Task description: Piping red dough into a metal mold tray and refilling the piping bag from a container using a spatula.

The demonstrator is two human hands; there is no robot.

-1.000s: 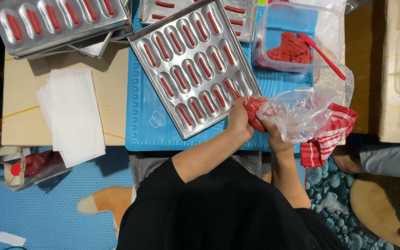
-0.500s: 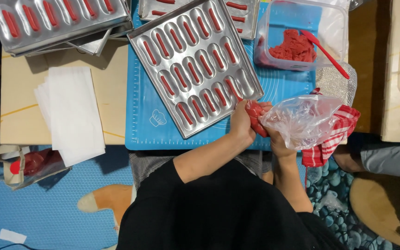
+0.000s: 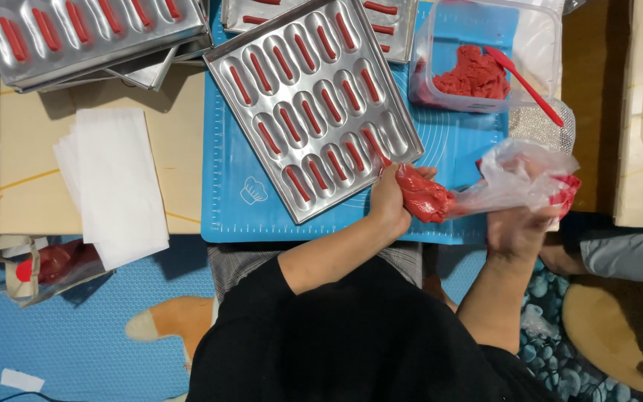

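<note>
Since the earlier frame the piping bag [image 3: 440, 197] has swung lower, tip toward the tray's [image 3: 314, 104] near corner. Left hand [image 3: 390, 201] clenches the bag's red-filled front; right hand [image 3: 519, 223] grasps its crumpled clear tail. Both sit over the blue mat [image 3: 455, 149] on the worktop [image 3: 39, 171], near the tub [image 3: 485, 56] of red paste.

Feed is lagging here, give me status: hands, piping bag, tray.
Left hand grips piping bag at its red-filled front; right hand holds the twisted rear. Bag's front end at metal tray near corner. Nothing in the way.
</note>
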